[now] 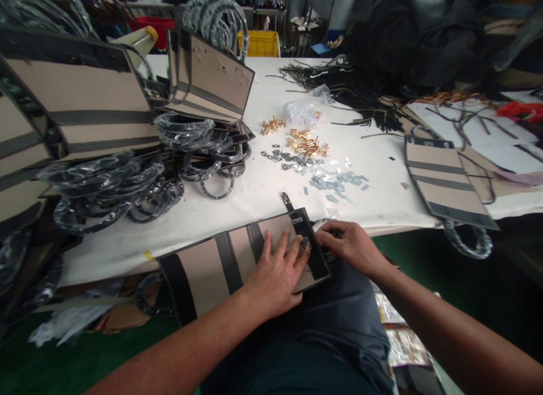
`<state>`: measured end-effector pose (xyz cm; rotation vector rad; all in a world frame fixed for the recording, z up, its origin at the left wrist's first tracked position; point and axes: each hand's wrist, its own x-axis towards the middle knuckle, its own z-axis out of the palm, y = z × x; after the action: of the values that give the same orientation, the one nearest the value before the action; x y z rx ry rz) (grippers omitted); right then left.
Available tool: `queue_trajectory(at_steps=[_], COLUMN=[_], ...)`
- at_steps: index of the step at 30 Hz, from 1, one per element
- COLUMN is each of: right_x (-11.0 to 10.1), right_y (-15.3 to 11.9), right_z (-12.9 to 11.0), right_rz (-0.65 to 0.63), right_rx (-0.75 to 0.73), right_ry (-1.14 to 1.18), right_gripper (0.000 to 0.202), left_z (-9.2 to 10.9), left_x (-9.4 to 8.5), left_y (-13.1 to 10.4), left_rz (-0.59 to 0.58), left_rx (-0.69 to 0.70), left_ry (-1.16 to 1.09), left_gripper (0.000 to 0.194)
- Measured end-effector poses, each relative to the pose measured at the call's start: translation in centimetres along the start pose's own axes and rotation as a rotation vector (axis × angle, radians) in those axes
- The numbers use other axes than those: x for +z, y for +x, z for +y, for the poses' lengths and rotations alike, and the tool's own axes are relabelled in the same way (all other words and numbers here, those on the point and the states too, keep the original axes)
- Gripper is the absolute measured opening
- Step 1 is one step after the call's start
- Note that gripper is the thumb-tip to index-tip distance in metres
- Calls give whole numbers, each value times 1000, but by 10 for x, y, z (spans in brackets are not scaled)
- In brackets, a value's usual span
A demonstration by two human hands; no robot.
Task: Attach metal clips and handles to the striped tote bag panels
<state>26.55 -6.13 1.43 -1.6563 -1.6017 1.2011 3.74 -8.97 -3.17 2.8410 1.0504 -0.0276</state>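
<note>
A beige bag panel with black bands and edging lies slanted across my lap and the table's front edge. My left hand rests on its right part with the fingers spread, near a small metal plate set in the black end band. At the panel's right edge is my right hand, its thumb and fingers closed together. What those fingers hold is hidden behind the edge. A dark strap with a metal fitting sticks out past the panel's far edge.
On the white table lie flat metal plates, gold-coloured fittings and a clear plastic bag. Bag pieces with plastic-wrapped handles are heaped at left. Another bag panel overhangs the right edge. Dark straps lie behind.
</note>
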Motion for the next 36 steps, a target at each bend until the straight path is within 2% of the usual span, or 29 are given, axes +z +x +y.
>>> queue_trajectory(at_steps=[3, 6, 8, 12, 16, 21, 24, 26, 28, 32, 34, 36], right_x=[-6, -3, 4, 19, 22, 32, 46, 53, 56, 51, 50, 53], right_y=[-2, 7, 19, 42, 52, 41, 27, 20, 19, 28, 30, 28], right_z=[-17, -24, -21, -1, 14, 7, -7, -16, -24, -34, -39, -44], right_rz=[103, 241, 291, 335, 367, 336, 260, 137, 38, 65, 62, 6], right_rx=[-34, -240, -305, -254, -246, -323, -421, -504, -543, -429, -436, -496], right_ry=[286, 703, 887, 1030, 1095, 1021, 710, 427, 254, 374, 393, 295], right_gripper=[31, 39, 39, 40, 44, 37, 40, 42, 44, 49, 50, 50], left_z=[3, 5, 6, 6, 5, 2, 2, 4, 6, 8, 8, 8], left_x=[-4, -6, -8, -8, -5, -2, -2, 0, 3, 8, 8, 6], left_y=[1, 2, 2, 2, 3, 2, 1, 0, -1, -6, -7, -8], left_rz=[-15, -14, -12, -12, -4, 3, 16, 41, 66, 96, 104, 114], left_rx=[-16, -28, -30, -33, -35, -31, -31, -62, -97, -111, -106, -108], left_ry=[4, 1, -10, -36, -48, -71, -98, -124, -149, -174, -179, -192], left_gripper=[94, 94, 95, 95, 92, 93, 93, 91, 90, 94, 95, 94])
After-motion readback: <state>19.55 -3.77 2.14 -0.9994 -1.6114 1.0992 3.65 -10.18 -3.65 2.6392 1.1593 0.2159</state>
